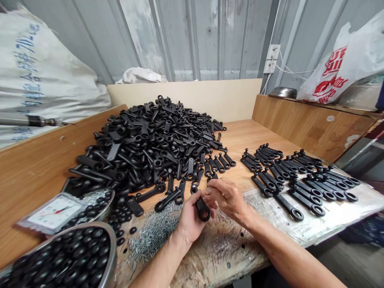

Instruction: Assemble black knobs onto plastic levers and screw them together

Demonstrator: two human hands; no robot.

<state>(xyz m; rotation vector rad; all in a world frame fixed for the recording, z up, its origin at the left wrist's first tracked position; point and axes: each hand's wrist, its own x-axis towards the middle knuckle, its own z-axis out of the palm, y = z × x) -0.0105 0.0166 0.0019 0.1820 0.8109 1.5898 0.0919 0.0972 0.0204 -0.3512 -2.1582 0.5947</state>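
Black handle (203,211) looks light, stiff, so grab mid-shaft; left hand (189,218) wraps it, right hand (228,199) half-curled, can't tell on what.

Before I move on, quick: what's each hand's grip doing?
Left hand: closed around a black ring-ended part.
Right hand: fingers curled near the part's far end; whether they hold anything cannot be told.

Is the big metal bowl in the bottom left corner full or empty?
Full, it looks like: black round pieces crowd up near the rim of the metal bowl, hiding its bottom.
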